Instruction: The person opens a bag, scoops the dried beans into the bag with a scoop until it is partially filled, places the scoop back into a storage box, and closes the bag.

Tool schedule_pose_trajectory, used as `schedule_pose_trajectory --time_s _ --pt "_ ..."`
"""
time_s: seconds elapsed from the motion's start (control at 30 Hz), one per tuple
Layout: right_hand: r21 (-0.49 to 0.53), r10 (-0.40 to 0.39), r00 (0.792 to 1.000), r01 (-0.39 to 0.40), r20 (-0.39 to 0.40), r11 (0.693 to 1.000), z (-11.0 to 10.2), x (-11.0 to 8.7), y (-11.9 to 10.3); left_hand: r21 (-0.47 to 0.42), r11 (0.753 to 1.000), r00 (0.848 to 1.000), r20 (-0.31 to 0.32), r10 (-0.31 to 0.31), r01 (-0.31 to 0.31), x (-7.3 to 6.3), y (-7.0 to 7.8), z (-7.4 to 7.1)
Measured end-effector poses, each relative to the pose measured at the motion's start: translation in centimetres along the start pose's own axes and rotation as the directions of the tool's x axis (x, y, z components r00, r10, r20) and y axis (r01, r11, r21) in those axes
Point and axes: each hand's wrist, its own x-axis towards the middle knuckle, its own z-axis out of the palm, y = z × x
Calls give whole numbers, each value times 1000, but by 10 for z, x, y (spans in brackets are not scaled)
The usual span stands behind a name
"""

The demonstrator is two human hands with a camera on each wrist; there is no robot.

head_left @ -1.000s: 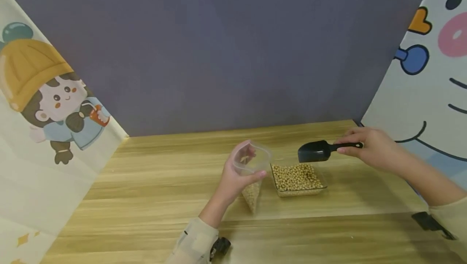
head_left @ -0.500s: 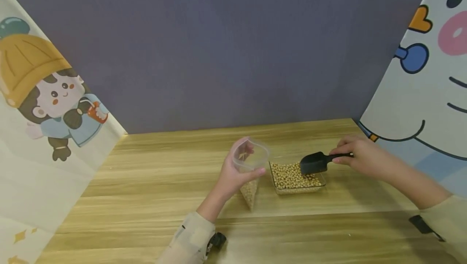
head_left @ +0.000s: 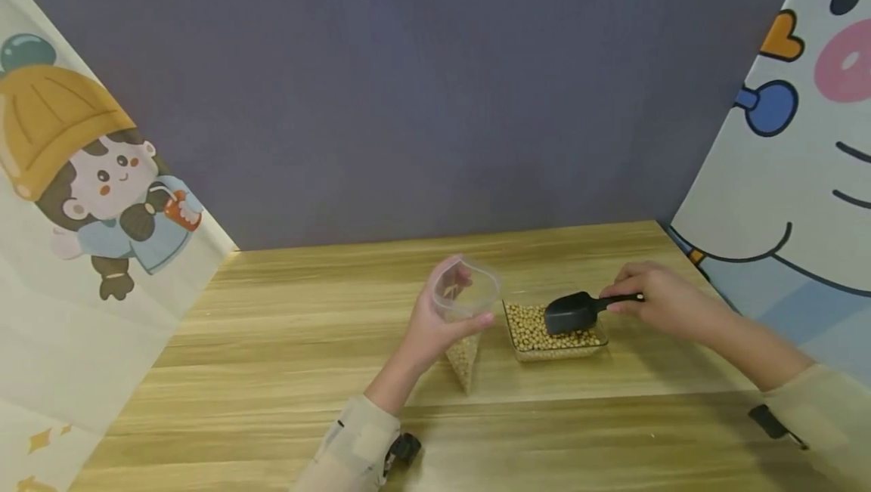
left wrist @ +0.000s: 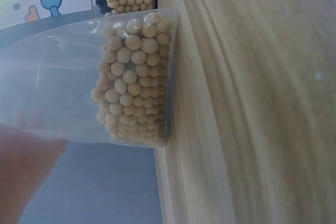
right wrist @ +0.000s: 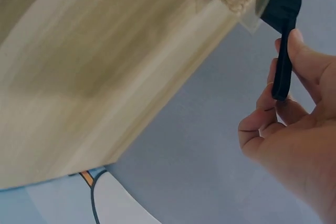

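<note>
My left hand (head_left: 435,318) grips a clear plastic bag (left wrist: 52,72) near its mouth, the thumb at the front of the rim and the fingers behind it. Round beige beans (left wrist: 131,82) fill the bag's lower part, and its bottom is at the tabletop. My right hand (head_left: 656,295) pinches the handle of a black scoop (head_left: 570,314) between thumb and fingers. The scoop's blade lies at the beans inside a clear rectangular container (head_left: 559,355), just right of the bag. In the right wrist view the scoop handle (right wrist: 282,66) shows between thumb and fingers.
The wooden table (head_left: 286,341) runs back to a dark grey-purple wall (head_left: 435,99). Printed panels with cartoon figures stand at the left (head_left: 61,197) and right (head_left: 803,197). A black strap-like device (head_left: 404,448) sits at the left sleeve.
The right hand has lowered the scoop from above the container to the beans and moved it leftward across them. The left hand and bag have stayed nearly still.
</note>
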Motion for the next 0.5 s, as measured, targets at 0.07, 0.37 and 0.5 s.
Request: schedule_pose_trajectory --time_s 0.07,0.37,0.5 --pt "24 4 1000 -4 -2 1000 4 2 -1 -8 1000 1000 4 5 -5 0 1 -1" --pt "127 -6 1000 7 -12 992 21 5 -2 -20 1000 1000 4 12 -11 -1 1 -4" --pt "162 19 1000 -18 -5 987 29 3 -2 -11 1000 1000 10 0 0 -2 0 -5"
